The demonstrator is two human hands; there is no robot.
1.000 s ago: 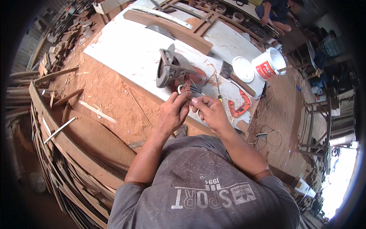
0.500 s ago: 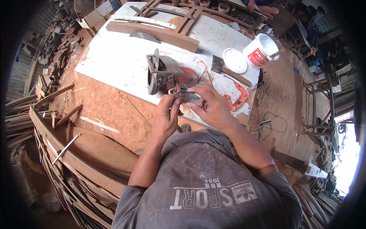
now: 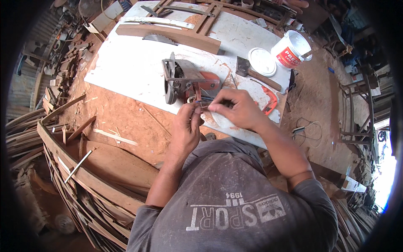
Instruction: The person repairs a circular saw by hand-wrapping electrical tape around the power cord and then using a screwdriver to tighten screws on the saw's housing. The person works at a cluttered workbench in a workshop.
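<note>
A partly dismantled circular saw lies on the white tabletop with its toothed blade standing up at the left. Just in front of its handle end, my left hand pinches a thin wire between thumb and fingers; a small blue bit shows near the fingertips. From the right, my right hand has thumb and forefinger pressed together at the wire's other side. The fingertips of both hands nearly meet. Exactly how the wire joins the saw is too small to make out.
A wooden mallet, a white lid, a white bucket and an orange saw handle are on the right. A loose blade lies by a wooden board. Sawdust and offcuts cover the floor left.
My right hand's thumb and forefinger, apart before, have come together at the wire. My left hand stays pinched in about the same place. The whole view has shifted slightly.
</note>
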